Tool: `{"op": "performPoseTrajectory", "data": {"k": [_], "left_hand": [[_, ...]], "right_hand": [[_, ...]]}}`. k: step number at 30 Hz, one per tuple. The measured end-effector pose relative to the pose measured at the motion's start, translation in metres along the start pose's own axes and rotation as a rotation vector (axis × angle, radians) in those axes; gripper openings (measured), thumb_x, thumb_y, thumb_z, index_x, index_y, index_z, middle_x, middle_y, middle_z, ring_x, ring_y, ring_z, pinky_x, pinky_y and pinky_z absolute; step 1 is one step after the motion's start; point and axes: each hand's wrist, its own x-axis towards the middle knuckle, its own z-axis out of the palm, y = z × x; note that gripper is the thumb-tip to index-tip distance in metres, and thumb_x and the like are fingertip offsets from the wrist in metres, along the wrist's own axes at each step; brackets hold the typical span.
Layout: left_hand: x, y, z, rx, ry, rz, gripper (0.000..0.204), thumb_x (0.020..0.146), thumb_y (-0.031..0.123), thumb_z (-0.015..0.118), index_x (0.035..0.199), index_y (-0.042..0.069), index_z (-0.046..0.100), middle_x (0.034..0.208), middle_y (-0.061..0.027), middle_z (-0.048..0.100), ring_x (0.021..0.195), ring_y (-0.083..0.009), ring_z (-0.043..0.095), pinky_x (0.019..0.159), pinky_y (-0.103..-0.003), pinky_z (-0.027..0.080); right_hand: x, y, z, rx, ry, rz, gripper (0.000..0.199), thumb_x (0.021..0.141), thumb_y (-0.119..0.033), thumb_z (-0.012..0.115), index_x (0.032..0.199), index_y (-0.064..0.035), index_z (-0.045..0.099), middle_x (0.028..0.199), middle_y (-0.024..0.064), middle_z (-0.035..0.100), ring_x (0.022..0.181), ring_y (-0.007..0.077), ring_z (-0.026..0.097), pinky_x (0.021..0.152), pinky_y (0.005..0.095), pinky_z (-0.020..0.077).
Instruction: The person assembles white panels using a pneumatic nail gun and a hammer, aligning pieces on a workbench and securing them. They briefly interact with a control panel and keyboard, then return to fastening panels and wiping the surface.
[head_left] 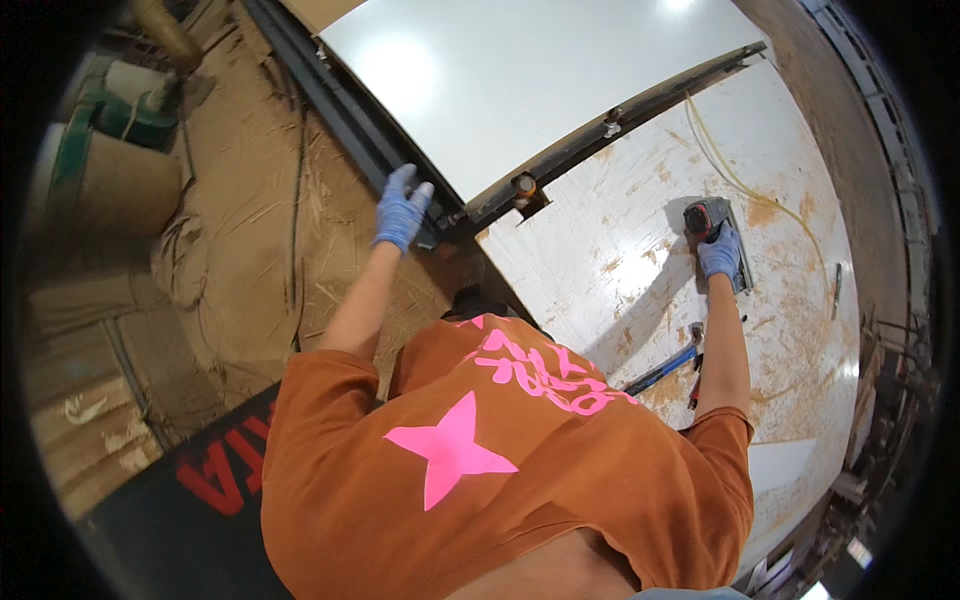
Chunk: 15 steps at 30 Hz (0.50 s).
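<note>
While the left hand (402, 208) clamps the dark rail (345, 120) at 11 o'clock, the right hand (720, 250) grips a heavy, rigid power tool (706, 217) at 2 o'clock; hold its body.

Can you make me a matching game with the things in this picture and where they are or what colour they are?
Things:
1. left hand
2. right hand
3. hammer
4. star

Matches:
A. pink, on the orange shirt
B. on the power tool
C. lying on the dusty white board, blue handle
D. gripping the dark rail

Pairs: 1-D, 2-B, 3-C, 4-A
</note>
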Motion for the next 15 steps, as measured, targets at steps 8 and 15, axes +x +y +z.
{"op": "performPoseTrajectory", "data": {"k": [8, 15], "left_hand": [[0.197, -0.025, -0.059, 0.373, 0.212, 0.252, 0.060, 0.083, 0.035, 0.069, 0.132, 0.006, 0.050, 0.136, -0.0198, 0.048, 0.127, -0.0333, 0.044, 0.108, -0.039, 0.034], [0.347, -0.033, -0.092, 0.669, 0.295, 0.256, 0.068, 0.081, 0.053, 0.062, 0.135, 0.014, 0.048, 0.145, -0.0186, 0.037, 0.135, -0.0344, 0.032, 0.110, -0.044, 0.031]], "right_hand": [[-0.033, -0.044, -0.112, 1.006, -0.258, 0.180, 0.026, 0.076, -0.012, 0.072, 0.100, -0.0038, 0.066, 0.087, 0.0026, 0.066, 0.067, 0.0107, 0.060, 0.056, 0.0268, 0.0520], [-0.095, -0.195, -0.157, 1.250, -0.468, 0.089, 0.036, 0.076, -0.013, 0.073, 0.109, -0.0029, 0.063, 0.094, 0.0047, 0.065, 0.073, 0.0134, 0.062, 0.063, 0.0291, 0.0554]]}}
